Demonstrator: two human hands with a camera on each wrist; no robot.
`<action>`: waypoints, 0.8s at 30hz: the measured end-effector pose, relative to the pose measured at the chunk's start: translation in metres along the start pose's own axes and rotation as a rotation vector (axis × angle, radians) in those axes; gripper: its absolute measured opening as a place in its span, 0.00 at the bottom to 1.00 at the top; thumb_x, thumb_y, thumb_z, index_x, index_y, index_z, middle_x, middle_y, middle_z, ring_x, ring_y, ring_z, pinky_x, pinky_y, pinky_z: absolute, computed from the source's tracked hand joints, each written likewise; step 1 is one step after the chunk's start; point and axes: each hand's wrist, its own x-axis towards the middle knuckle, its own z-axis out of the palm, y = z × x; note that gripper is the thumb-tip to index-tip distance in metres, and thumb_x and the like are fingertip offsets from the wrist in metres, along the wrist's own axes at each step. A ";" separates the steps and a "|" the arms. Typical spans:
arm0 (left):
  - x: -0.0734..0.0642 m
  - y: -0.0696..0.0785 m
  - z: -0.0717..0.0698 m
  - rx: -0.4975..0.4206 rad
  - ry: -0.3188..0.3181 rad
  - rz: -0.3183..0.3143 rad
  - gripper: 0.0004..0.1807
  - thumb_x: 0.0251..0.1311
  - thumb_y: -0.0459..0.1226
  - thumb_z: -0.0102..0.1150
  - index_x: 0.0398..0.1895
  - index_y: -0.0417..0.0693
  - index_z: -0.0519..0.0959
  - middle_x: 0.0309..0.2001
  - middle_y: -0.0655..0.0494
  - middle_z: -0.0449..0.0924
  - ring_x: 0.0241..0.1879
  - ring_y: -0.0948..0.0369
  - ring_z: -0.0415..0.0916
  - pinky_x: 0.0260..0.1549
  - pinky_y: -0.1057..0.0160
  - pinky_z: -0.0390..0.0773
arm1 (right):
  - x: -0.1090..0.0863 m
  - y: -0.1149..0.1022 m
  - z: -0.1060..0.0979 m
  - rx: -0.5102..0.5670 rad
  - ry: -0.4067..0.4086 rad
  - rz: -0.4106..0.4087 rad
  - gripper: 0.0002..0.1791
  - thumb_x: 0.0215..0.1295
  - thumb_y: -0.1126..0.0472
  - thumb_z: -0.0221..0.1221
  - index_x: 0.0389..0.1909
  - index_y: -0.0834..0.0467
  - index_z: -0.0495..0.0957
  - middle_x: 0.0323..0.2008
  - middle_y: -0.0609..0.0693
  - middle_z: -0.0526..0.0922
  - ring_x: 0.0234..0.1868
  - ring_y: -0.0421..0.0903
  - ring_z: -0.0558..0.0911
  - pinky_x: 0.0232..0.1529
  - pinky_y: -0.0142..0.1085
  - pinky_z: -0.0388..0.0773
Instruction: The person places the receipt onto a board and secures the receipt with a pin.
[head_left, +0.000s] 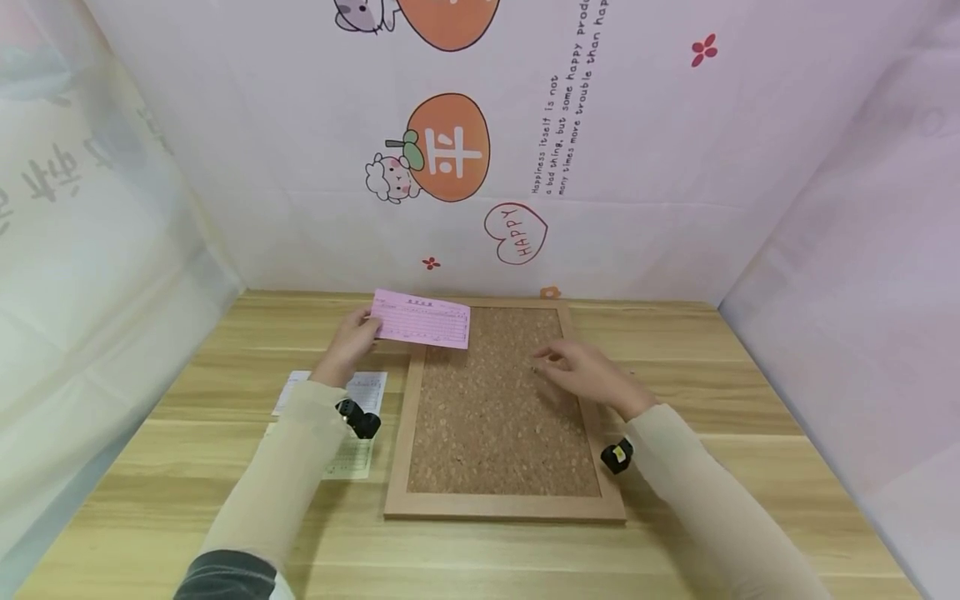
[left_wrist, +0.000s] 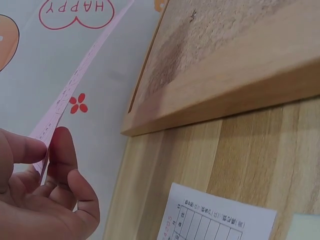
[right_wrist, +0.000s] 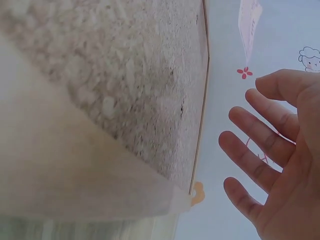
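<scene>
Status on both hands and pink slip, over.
Left hand pinches pink slip, raised near upper-left corner of board. Right hand above board, no grip visible. Nothing seen blocking slip.

two slips (head_left: 371, 390) lie left of the corkboard (head_left: 498, 417).

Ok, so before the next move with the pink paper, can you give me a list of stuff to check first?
1. Pink paper gripped: ok, the left fingers pinch it near one end.
2. Pink paper lying flat on the cork board: not ok, it's held up in the air.
3. Cork board flat on the table: ok.
4. White paper and pale green paper away from the board: ok, both lie left of it with a gap.
5. Right fingers holding the pink paper too: not ok, they're apart from it.
6. Something tiny between the right fingertips: cannot tell.
</scene>
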 end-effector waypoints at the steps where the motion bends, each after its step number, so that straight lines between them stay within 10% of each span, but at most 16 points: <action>1: 0.001 0.000 0.001 -0.001 -0.005 0.003 0.28 0.78 0.40 0.37 0.76 0.40 0.57 0.69 0.39 0.63 0.65 0.47 0.64 0.64 0.48 0.65 | 0.002 -0.001 0.000 -0.002 0.000 0.004 0.17 0.75 0.57 0.56 0.59 0.60 0.78 0.59 0.54 0.79 0.60 0.57 0.76 0.56 0.53 0.76; 24: 0.002 0.004 0.036 -0.044 -0.040 0.032 0.24 0.77 0.38 0.39 0.72 0.40 0.64 0.59 0.41 0.72 0.48 0.55 0.70 0.54 0.50 0.70 | 0.042 -0.019 0.015 0.145 0.056 0.043 0.21 0.74 0.52 0.58 0.61 0.59 0.75 0.60 0.58 0.78 0.57 0.54 0.78 0.56 0.50 0.76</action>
